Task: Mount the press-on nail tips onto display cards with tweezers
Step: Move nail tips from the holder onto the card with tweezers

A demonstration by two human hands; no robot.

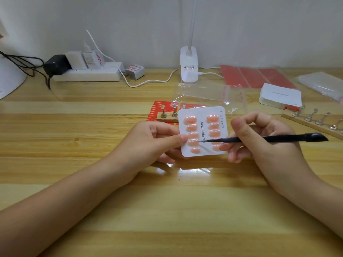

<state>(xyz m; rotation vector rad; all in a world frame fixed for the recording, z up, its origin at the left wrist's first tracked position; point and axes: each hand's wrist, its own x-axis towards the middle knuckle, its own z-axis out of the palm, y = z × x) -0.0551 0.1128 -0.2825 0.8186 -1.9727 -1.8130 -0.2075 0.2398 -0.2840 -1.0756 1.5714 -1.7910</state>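
My left hand [157, 140] holds a white display card [202, 117] by its left edge, thumb on top, a little above the table. Two columns of pink press-on nail tips [193, 135] are stuck on the card, with "Handmade Nail" printed between them. My right hand [259, 134] grips black tweezers [269, 139] like a pen. The tweezer point touches the card beside a nail tip low in the left column. My right fingers cover the lower part of the right column.
Behind the card lie a red striped adhesive sheet [163, 108], a small wooden stand with metal pegs [167, 115] and clear zip bags [202, 93]. A stack of blank cards [280, 96], red sheets [256, 76] and another peg strip [315, 121] sit right. A lamp base [189, 65] and power strip [89, 74] stand at the back.
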